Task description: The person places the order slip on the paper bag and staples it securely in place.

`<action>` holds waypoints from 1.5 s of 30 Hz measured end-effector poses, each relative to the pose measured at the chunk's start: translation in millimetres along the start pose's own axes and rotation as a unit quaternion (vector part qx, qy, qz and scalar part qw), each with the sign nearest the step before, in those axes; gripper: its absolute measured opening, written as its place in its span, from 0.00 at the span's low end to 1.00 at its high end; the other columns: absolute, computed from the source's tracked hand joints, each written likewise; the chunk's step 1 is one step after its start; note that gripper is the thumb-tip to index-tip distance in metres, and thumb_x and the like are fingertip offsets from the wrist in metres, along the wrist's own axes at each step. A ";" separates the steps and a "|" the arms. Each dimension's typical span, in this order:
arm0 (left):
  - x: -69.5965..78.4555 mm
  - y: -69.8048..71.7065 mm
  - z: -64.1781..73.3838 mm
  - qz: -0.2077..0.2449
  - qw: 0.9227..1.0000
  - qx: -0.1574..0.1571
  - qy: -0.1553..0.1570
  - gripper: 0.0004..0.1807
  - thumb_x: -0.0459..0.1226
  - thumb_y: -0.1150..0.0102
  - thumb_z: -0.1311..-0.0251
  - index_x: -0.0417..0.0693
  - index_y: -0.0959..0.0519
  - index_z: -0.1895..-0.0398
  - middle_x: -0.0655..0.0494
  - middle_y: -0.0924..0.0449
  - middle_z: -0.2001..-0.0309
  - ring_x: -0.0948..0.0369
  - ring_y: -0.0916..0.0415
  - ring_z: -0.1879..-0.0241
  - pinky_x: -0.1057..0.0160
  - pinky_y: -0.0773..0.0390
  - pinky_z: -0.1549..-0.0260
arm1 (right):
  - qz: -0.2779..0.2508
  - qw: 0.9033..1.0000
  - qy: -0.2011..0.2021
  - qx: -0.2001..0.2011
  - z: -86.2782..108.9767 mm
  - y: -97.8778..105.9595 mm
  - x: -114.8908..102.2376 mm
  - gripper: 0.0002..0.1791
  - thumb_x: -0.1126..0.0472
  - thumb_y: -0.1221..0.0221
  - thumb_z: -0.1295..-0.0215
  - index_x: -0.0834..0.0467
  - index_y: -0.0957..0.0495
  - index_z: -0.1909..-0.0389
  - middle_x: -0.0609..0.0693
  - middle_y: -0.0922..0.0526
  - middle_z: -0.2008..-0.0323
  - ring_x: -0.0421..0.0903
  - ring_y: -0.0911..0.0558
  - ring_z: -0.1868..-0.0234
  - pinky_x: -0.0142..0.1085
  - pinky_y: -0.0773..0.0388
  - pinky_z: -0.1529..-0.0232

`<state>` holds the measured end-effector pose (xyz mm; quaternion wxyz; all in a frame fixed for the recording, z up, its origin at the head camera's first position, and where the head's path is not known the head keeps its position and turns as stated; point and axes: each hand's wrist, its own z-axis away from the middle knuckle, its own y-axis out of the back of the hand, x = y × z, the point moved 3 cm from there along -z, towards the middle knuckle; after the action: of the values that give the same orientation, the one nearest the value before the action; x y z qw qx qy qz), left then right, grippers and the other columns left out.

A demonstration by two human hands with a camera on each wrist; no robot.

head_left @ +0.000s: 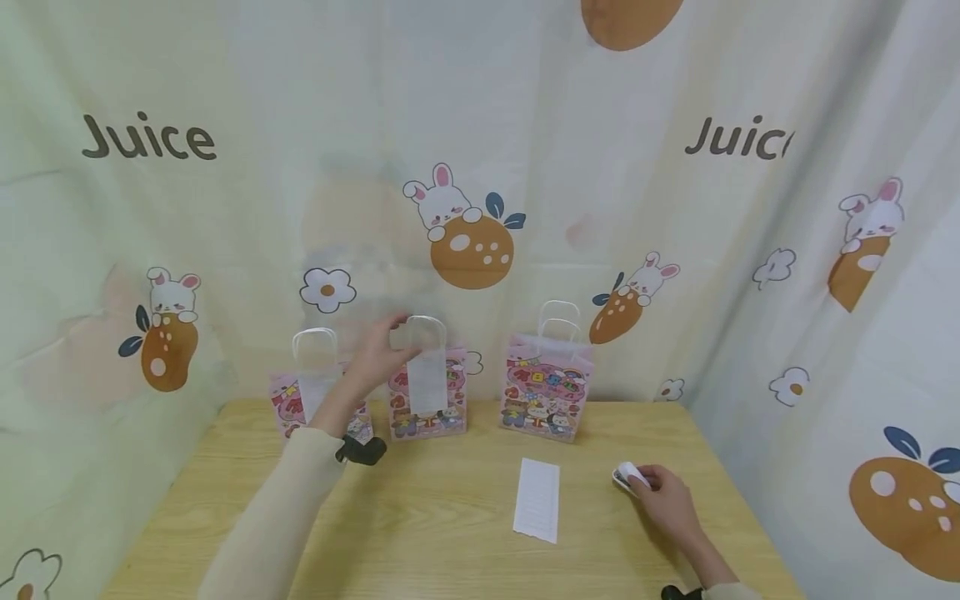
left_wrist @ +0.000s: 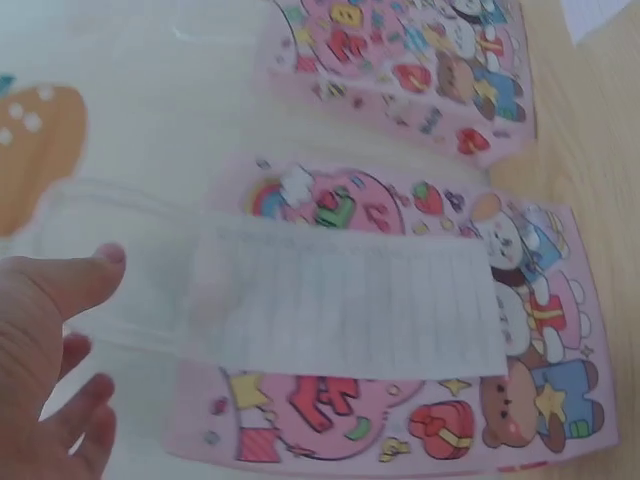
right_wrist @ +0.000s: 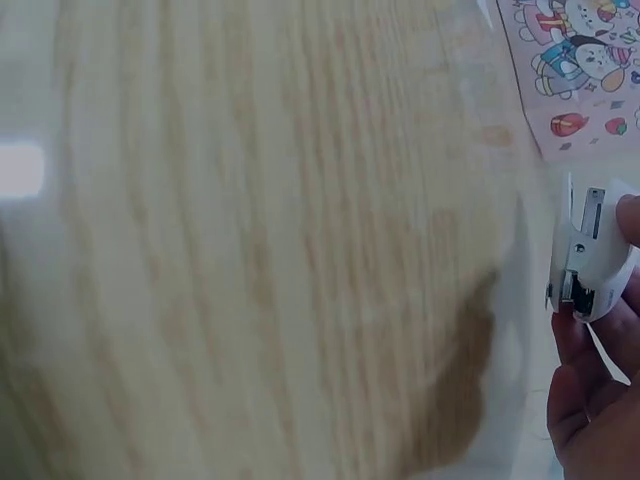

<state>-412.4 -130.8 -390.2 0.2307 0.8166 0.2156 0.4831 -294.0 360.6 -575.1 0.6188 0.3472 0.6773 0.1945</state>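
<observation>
Currently, I read the left grip [head_left: 378, 358] as spread wide, at the handle [head_left: 427, 317] of the middle bag [head_left: 427, 427]; no hold can be confirmed. The right grip [head_left: 667, 504] is curled around the stapler [right_wrist: 592, 260], toward the right edge of the surface [head_left: 435, 508]. Governing relation, in my judgement: the loose strip [head_left: 537, 500] lies flat, left of the right grip, long axis running near edge to far edge. The right grip is nearer, but occupied.

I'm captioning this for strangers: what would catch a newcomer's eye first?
Three pink cartoon-printed paper bags stand along the back of the table, the left hand at the top of the middle bag. Nearer, the right hand holds a white stapler. Behind hangs a rabbit-and-fruit curtain.
</observation>
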 end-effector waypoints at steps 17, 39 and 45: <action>-0.7 -2.0 121.1 0.043 0.998 0.025 -0.047 0.12 0.35 0.36 0.37 0.46 0.19 0.51 0.50 0.19 0.51 0.54 0.24 0.54 0.45 0.24 0.54 | 0.005 1.000 -0.026 -0.017 -0.4 9.0 7.9 0.23 0.51 0.43 0.30 0.70 0.25 0.50 0.64 0.18 0.56 0.57 0.20 0.55 0.48 0.24 0.55; -24.3 -164.1 171.3 0.107 0.974 -0.195 0.047 0.09 0.40 0.39 0.34 0.44 0.16 0.57 0.64 0.18 0.60 0.62 0.22 0.56 0.59 0.22 0.55 | 0.026 0.999 -0.011 -0.016 11.9 4.5 9.8 0.23 0.54 0.41 0.32 0.71 0.27 0.48 0.66 0.21 0.55 0.59 0.22 0.54 0.52 0.26 0.53; -10.9 -191.1 155.3 0.094 0.975 -0.199 0.036 0.09 0.38 0.39 0.35 0.44 0.16 0.57 0.64 0.18 0.62 0.64 0.22 0.60 0.62 0.22 0.56 | 0.026 1.000 0.011 -0.013 9.6 9.9 1.8 0.24 0.54 0.41 0.31 0.70 0.28 0.46 0.68 0.22 0.50 0.62 0.23 0.51 0.54 0.26 0.51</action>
<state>-303.9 -10.3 -575.8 0.3345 0.7530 0.0449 0.5648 -282.4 367.0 -571.1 0.6106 0.3546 0.6720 0.2233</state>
